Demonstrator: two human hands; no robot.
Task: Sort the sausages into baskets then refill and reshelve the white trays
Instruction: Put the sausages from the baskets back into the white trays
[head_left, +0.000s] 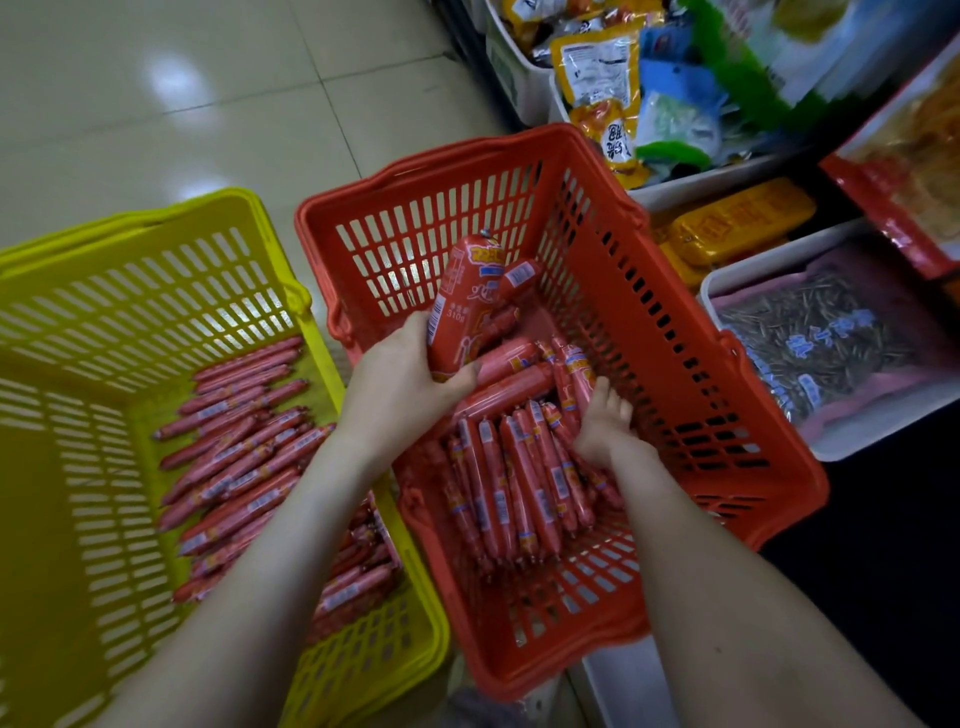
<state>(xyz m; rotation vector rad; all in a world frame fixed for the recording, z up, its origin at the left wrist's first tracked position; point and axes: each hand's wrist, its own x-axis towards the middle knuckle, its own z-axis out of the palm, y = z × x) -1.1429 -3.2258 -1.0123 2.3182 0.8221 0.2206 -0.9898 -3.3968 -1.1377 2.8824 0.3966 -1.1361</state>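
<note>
right hand (605, 426): fingers pushed into thin sausages (519, 483), tips hidden, grip can't tell
left hand (405, 379): curled round fat sausage (462, 306), glossy red film
red basket (675, 364): slotted plastic, holds both
yellow basket (156, 291): second sausage pile (244, 457), part behind forearm
white trays (753, 265): far right, cropped, blurred
</note>
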